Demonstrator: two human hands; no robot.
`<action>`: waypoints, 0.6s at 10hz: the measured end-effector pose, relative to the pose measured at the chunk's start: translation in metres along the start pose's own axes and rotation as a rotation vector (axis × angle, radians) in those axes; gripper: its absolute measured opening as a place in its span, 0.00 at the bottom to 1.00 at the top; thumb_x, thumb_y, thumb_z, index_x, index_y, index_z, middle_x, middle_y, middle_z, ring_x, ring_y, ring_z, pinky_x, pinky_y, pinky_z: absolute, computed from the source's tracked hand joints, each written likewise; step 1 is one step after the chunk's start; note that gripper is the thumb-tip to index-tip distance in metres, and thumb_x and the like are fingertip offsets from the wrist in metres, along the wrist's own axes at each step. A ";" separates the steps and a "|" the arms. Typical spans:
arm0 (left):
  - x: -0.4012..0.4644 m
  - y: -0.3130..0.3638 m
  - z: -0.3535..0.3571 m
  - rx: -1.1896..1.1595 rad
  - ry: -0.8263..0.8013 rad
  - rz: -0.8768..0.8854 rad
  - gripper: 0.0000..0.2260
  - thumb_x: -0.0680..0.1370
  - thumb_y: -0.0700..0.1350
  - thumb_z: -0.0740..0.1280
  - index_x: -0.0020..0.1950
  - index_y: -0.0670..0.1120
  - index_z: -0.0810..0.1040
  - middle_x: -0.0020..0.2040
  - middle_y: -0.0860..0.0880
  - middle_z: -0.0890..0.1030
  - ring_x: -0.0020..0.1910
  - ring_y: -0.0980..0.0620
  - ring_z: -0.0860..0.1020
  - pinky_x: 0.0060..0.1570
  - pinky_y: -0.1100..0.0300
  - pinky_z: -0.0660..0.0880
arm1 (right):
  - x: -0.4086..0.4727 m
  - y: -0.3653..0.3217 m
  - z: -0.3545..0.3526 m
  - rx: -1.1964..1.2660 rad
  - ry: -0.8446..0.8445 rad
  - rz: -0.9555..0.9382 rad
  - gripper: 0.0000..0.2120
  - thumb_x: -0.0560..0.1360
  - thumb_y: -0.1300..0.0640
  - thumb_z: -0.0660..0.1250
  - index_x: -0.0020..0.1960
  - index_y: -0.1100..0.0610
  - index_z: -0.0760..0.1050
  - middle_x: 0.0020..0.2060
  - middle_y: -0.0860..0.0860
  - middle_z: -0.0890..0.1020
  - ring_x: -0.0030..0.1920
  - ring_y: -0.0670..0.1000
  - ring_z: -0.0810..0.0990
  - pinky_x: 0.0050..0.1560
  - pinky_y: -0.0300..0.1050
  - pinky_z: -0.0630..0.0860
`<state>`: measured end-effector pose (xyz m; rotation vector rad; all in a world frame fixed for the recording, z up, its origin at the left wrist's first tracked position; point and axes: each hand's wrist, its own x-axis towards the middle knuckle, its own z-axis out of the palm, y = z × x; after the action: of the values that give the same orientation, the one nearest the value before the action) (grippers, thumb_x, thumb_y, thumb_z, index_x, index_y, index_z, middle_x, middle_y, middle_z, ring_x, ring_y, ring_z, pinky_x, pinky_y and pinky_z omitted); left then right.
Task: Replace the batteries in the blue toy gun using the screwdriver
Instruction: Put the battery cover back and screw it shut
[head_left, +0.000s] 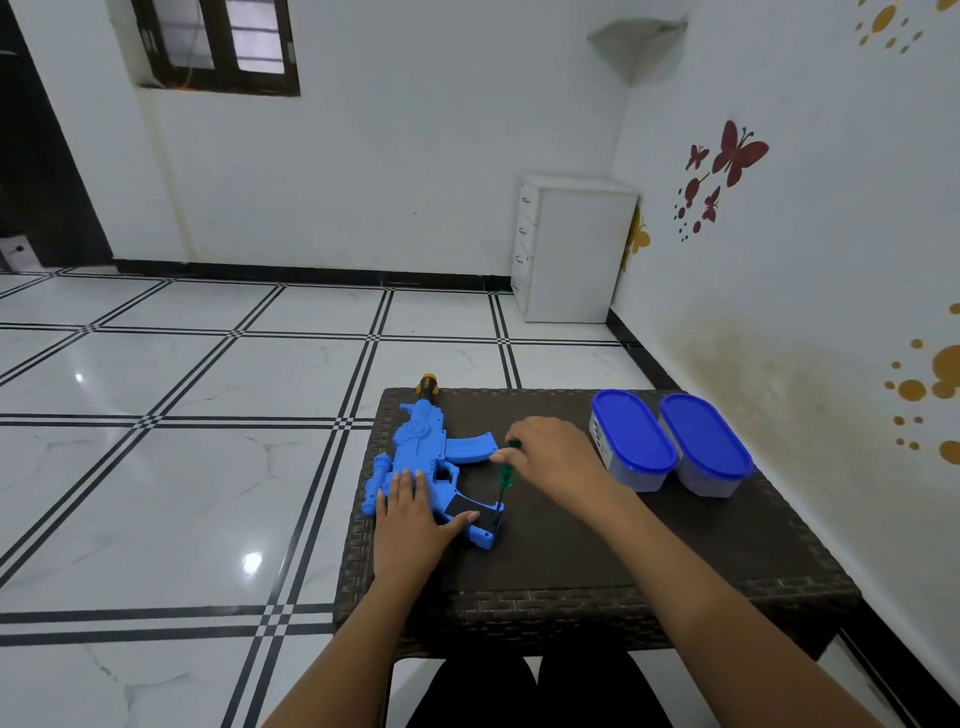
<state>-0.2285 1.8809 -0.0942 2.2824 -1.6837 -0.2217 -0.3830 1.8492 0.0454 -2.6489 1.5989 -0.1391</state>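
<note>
Head view: gun (415, 457) flat on table (571, 551); left hand (410, 514) pressing it, fingers straight; right hand (550, 457) pinching screwdriver (505, 475), tip at grip; best kept upright, pressed firmly.

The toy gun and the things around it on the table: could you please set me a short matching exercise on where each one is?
Things:
1. toy gun
2. screwdriver
3. two lidded tubs
4. left hand

Places or states:
A. far right side of the table
B. lying flat, left side of the table
C. resting on the gun
D. held by the right hand, tip down at the gun's grip

Pairs: 1-B, 2-D, 3-A, 4-C
</note>
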 end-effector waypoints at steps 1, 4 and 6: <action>0.001 0.000 0.000 -0.004 0.000 0.000 0.44 0.72 0.71 0.55 0.77 0.43 0.49 0.78 0.45 0.51 0.77 0.48 0.47 0.75 0.51 0.44 | 0.000 0.000 -0.001 -0.052 0.033 0.034 0.23 0.76 0.38 0.57 0.44 0.58 0.74 0.35 0.50 0.75 0.41 0.52 0.76 0.39 0.44 0.69; 0.001 -0.001 0.001 -0.006 0.015 0.007 0.43 0.72 0.71 0.55 0.77 0.44 0.50 0.78 0.45 0.52 0.77 0.48 0.48 0.74 0.51 0.45 | -0.004 0.006 -0.002 0.046 -0.074 -0.149 0.16 0.80 0.59 0.57 0.66 0.55 0.71 0.63 0.51 0.74 0.62 0.54 0.74 0.61 0.50 0.72; 0.000 0.000 0.001 -0.005 0.011 0.004 0.43 0.72 0.70 0.55 0.77 0.43 0.49 0.78 0.45 0.51 0.77 0.48 0.47 0.74 0.51 0.45 | 0.006 0.005 -0.002 0.018 -0.015 0.037 0.21 0.77 0.42 0.60 0.45 0.60 0.77 0.34 0.52 0.77 0.39 0.53 0.77 0.40 0.45 0.72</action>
<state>-0.2287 1.8806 -0.0951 2.2725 -1.6796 -0.2123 -0.3844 1.8413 0.0470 -2.5997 1.6326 -0.1309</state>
